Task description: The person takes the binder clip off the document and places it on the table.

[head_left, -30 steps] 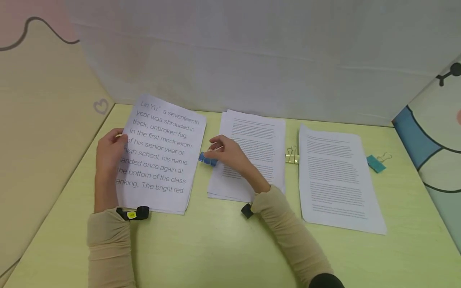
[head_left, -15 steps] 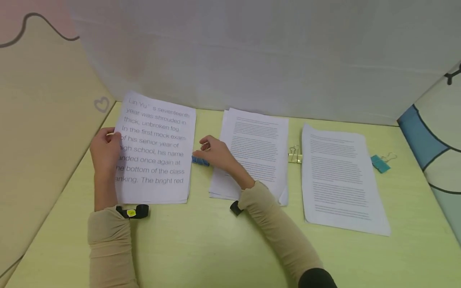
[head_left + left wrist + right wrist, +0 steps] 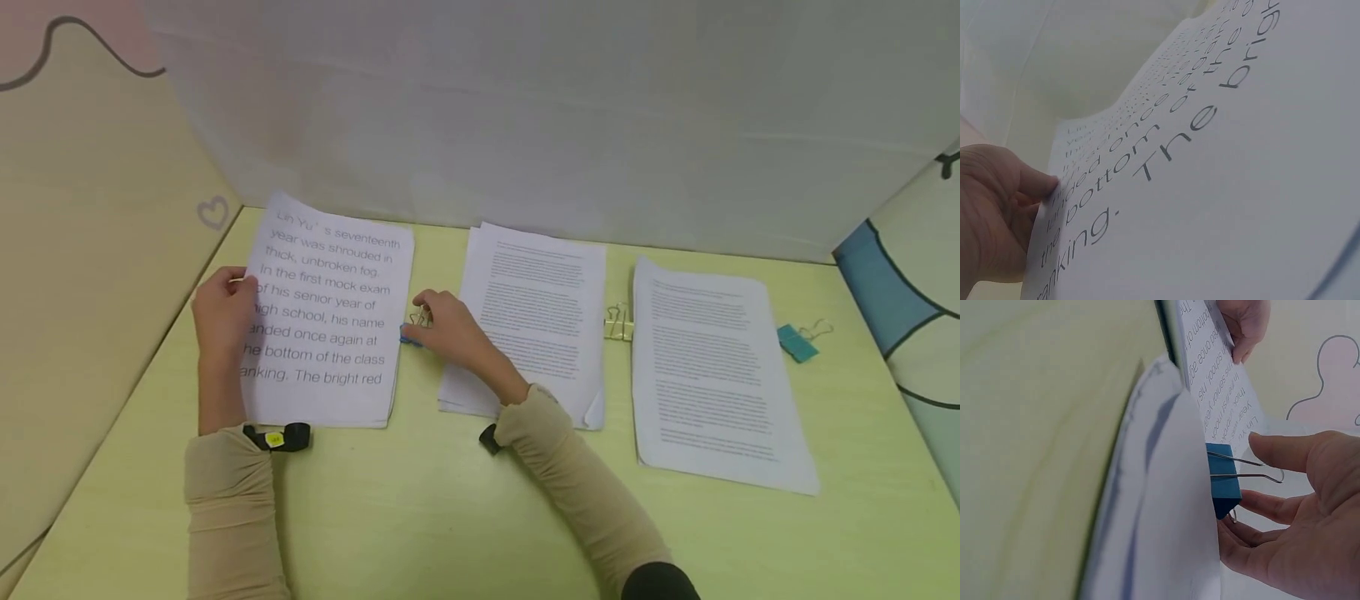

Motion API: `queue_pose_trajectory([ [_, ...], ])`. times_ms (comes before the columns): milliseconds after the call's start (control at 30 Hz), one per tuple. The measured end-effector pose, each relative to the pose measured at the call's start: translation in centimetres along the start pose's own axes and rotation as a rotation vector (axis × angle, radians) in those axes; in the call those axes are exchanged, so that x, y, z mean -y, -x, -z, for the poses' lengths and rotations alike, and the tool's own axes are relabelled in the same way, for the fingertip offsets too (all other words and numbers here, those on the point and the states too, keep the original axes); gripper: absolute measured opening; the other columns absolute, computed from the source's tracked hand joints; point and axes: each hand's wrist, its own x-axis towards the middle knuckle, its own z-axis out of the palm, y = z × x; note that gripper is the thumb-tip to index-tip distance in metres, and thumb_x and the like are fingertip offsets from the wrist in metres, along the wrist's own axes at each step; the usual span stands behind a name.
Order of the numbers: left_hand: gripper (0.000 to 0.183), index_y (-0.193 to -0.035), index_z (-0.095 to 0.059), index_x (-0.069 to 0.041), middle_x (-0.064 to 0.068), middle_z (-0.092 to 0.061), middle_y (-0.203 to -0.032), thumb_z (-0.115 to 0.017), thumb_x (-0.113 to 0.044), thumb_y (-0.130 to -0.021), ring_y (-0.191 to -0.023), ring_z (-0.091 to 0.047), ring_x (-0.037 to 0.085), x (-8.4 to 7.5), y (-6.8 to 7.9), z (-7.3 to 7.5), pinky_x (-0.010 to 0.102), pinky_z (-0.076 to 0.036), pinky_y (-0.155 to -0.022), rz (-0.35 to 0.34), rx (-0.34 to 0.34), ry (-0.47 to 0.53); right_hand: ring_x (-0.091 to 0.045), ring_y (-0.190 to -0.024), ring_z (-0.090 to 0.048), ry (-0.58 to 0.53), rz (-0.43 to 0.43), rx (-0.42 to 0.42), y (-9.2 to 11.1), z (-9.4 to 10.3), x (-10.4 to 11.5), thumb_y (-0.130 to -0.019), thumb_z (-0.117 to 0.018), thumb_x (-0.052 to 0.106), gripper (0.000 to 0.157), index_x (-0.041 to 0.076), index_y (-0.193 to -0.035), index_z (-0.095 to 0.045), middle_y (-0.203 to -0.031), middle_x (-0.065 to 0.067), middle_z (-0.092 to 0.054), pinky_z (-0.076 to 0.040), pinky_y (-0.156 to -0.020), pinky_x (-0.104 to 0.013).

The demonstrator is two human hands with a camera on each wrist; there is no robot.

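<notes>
A stack of paper [image 3: 322, 400] with large print lies at the left of the table. My left hand [image 3: 225, 312] pinches its left edge between thumb and fingers, lifting that edge into a slight curl in the left wrist view. A blue binder clip [image 3: 1225, 478] stands at the right edge of this stack, its wire handles spread toward my palm. Around the clip is my right hand [image 3: 1307, 509], thumb and fingers parted. Its thumb tip is apart from the handles, while the forefinger's tip is right at the clip's lower corner. The clip's far side is hidden by paper.
Two more stacks lie to the right: a middle paper stack [image 3: 525, 317] with a folded lower corner and a right paper stack [image 3: 712, 375]. A gold binder clip [image 3: 618, 329] sits between them, and a teal binder clip [image 3: 798, 343] lies at far right. A white backdrop [image 3: 487, 125] rises behind.
The large-print stack has been straightened and moved slightly left with my left hand. My right hand has followed left with the blue clip, and its fingers have spread away from the handles.
</notes>
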Motion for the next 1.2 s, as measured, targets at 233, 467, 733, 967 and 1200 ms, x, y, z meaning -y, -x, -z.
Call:
queue_pose_trajectory([
  [233,0.054,-0.156,-0.044,-0.005,0.016,-0.058,-0.128,-0.037,-0.032,-0.109,-0.084,-0.057,0.018,-0.1,0.1,-0.3,0.021,-0.048,-0.064,-0.028,0.050,-0.030,-0.027,-0.112,-0.052,0.056,-0.015,0.028,0.6,0.4,0.4,-0.101,-0.068,0.025,0.054,-0.002,-0.145,-0.053,-0.135,-0.020,-0.056,-0.045,-0.097,-0.038],
  [467,0.057,-0.156,-0.040,-0.001,0.023,-0.056,-0.130,-0.036,-0.033,-0.109,-0.091,-0.059,0.027,0.0,-0.1,-0.6,0.027,-0.049,-0.065,-0.051,0.097,-0.090,-0.029,-0.122,-0.054,0.065,-0.003,0.047,0.5,0.7,0.1,-0.102,-0.067,0.025,0.054,-0.002,-0.146,-0.052,-0.140,-0.021,-0.055,-0.045,-0.104,-0.040],
  [733,0.064,-0.158,-0.027,0.007,0.036,-0.047,-0.142,-0.033,-0.035,-0.110,-0.117,-0.053,0.047,0.0,-0.1,-0.9,0.056,-0.047,-0.092,-0.087,0.181,-0.205,-0.031,-0.129,-0.053,0.070,0.012,0.043,0.4,1.0,0.1,-0.103,-0.064,0.028,0.054,-0.004,-0.145,-0.051,-0.141,-0.022,-0.056,-0.044,-0.107,-0.041],
  [967,0.062,-0.159,-0.025,0.007,0.039,-0.027,-0.156,-0.035,-0.030,-0.110,-0.141,-0.033,0.056,-0.7,0.0,-1.5,0.066,-0.030,-0.114,-0.180,0.122,-0.260,-0.031,-0.141,-0.046,0.058,-0.025,0.004,0.4,2.0,0.0,-0.104,-0.062,0.031,0.056,-0.002,-0.148,-0.050,-0.149,-0.020,-0.052,-0.039,-0.115,-0.042],
  [1200,0.057,-0.156,-0.039,0.001,0.025,-0.024,-0.166,-0.044,-0.031,-0.110,-0.155,-0.013,0.045,-3.5,2.2,-3.2,0.068,-0.010,-0.121,-0.491,-0.040,-0.222,-0.033,-0.144,-0.042,0.082,-0.038,-0.136,1.3,4.6,-0.1,-0.110,-0.051,0.035,0.058,-0.003,-0.153,-0.042,-0.155,-0.020,-0.045,-0.036,-0.117,-0.043],
])
